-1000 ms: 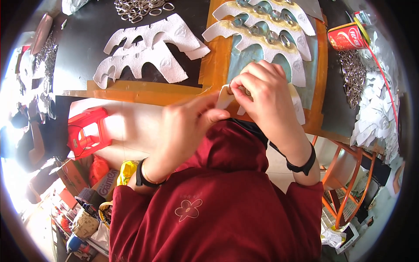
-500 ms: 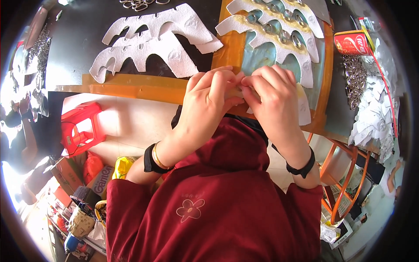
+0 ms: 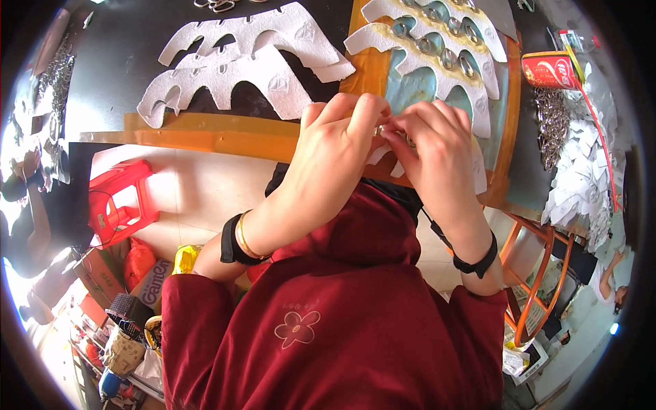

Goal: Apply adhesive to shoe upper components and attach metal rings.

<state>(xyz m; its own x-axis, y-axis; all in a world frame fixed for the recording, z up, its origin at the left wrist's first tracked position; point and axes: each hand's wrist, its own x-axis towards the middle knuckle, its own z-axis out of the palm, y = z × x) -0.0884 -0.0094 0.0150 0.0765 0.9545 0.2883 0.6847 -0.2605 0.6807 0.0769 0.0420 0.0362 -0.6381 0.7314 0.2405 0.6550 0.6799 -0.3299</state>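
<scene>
Dark worktable (image 3: 102, 82): at its near edge, over white cutout (image 3: 480, 171), right hand (image 3: 437, 143) pinches small metal piece (image 3: 378, 130); left hand (image 3: 335, 147) curls alongside, exact grip hidden. Ring-studded cutouts (image 3: 471, 82) toward worktable's right; plain cutouts (image 3: 253, 72) left.

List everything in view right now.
Cutouts: several, white, table
Metal rings: many, silver, table
Shiny piece: one, silver, at fingertips
Table: one, black, top
Container: one, red, upper right
Scraps: heap, white, right
Stool: one, red, left floor
Chair: one, orange, lower right
Bags, boxes: several, mixed, lower left
Co-workers: at least two, dark/white clothes, side edges
Shirt: one, maroon, bottom
Wristbands: two, black, wrists
Bracelet: one, gold, left wrist
Left hand: one, bare, centre
Right hand: one, bare, centre
</scene>
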